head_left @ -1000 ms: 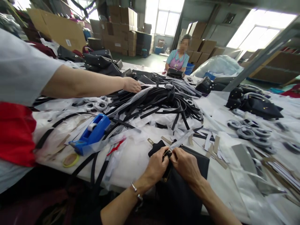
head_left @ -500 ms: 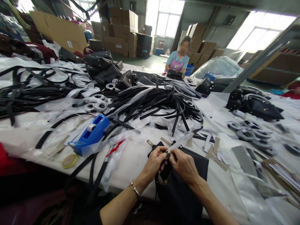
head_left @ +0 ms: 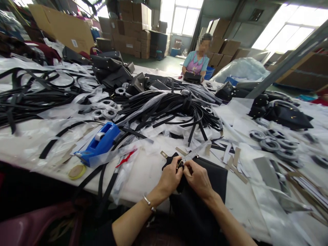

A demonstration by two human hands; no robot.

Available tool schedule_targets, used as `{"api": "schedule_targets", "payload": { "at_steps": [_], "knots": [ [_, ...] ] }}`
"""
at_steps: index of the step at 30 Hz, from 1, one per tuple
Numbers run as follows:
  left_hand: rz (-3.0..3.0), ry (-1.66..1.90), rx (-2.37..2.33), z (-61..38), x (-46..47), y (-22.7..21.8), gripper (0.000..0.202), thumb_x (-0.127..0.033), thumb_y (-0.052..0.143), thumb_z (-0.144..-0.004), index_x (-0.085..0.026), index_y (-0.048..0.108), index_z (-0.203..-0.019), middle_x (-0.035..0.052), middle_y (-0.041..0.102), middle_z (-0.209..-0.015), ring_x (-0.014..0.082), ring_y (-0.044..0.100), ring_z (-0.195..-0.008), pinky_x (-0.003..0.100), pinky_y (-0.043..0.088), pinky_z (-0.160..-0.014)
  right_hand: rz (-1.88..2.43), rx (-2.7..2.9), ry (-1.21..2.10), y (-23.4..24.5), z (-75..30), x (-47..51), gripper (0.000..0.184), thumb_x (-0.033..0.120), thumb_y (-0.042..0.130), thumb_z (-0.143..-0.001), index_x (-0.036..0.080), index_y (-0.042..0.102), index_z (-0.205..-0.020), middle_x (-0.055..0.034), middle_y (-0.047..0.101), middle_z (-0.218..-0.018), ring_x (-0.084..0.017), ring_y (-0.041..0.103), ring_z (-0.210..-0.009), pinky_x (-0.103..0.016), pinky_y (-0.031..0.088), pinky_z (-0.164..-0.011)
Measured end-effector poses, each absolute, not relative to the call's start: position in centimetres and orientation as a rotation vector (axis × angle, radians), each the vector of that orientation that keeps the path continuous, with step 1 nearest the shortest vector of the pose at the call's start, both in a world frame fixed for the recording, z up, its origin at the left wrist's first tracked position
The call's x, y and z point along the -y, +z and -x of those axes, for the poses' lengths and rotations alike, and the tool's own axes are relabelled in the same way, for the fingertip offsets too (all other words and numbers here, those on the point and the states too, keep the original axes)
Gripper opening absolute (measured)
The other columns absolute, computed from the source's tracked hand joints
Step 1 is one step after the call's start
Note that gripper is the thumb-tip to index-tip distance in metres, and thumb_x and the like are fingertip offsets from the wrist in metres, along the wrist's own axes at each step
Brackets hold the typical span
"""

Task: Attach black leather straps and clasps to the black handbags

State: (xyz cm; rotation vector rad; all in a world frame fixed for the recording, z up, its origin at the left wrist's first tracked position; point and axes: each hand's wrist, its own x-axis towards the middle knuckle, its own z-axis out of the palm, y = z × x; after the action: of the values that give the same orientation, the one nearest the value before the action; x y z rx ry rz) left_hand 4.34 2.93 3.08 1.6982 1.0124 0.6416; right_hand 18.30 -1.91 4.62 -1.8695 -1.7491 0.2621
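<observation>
A black bag (head_left: 214,174) lies over the table's near edge, its lower part hanging toward me. My left hand (head_left: 171,176) is closed around a short black strap of the bag, with gold-coloured metal showing at the fingertips. Close beside it, my right hand (head_left: 198,177) pinches the same strap, thumb and forefinger together. A clear plastic strip (head_left: 196,150) runs up and right from between the hands. Past the left fingers sticks out a gold-coloured metal plate (head_left: 164,154) on a black tab. My fingers hide the exact part being gripped.
Left stand a blue tape dispenser (head_left: 98,143), a yellow tape roll (head_left: 77,172) and a red tool (head_left: 126,158). Black straps (head_left: 164,109) are heaped ahead. Grey rings (head_left: 270,145) and card strips (head_left: 237,159) lie right. A co-worker (head_left: 196,65) sits across the table.
Both hands have shifted slightly on the strap, and the right fingers have curled in tighter. The gold-coloured piece has turned between the fingertips. The bag has barely moved.
</observation>
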Motion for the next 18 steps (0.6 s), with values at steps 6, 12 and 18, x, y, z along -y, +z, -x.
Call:
{"api": "schedule_targets", "payload": {
  "at_steps": [6, 12, 18],
  "knots": [
    [-1.897, 0.509, -1.061, -3.4, -3.2, 3.9, 0.036, -0.028, 0.045, -0.094, -0.023, 0.053, -0.129, 0.0039, 0.070, -0.088, 0.0206, 0.067, -0.078, 0.028, 0.047, -0.069, 1.804, 1.724, 0.412, 4.6, -18.6, 2.2, 0.015, 0.024, 0.048, -0.091, 0.021, 0.061, -0.083, -0.0009, 0.064, -0.072, -0.016, 0.060, -0.063, -0.025, 0.045, -0.064],
    [-1.899, 0.638, -0.853, -2.7, -5.6, 3.9, 0.023, -0.023, 0.049, -0.092, -0.023, 0.067, -0.106, 0.0028, 0.066, -0.095, 0.0165, 0.063, -0.086, 0.025, 0.047, -0.078, 1.841, 1.563, 0.573, 4.7, -18.3, 2.3, 0.017, 0.029, 0.047, -0.092, 0.021, 0.061, -0.088, 0.0002, 0.064, -0.068, -0.016, 0.061, -0.060, -0.025, 0.046, -0.062],
    [-1.934, 0.674, -0.740, -4.2, -7.1, 4.0, 0.019, -0.010, 0.052, -0.081, -0.019, 0.068, -0.086, 0.0020, 0.063, -0.087, 0.0152, 0.060, -0.081, 0.025, 0.045, -0.077, 1.885, 1.743, 0.315, 5.4, -17.9, 1.6, 0.018, 0.026, 0.045, -0.092, 0.019, 0.061, -0.085, -0.0015, 0.064, -0.069, -0.016, 0.059, -0.057, -0.026, 0.041, -0.059]
  ]
}}
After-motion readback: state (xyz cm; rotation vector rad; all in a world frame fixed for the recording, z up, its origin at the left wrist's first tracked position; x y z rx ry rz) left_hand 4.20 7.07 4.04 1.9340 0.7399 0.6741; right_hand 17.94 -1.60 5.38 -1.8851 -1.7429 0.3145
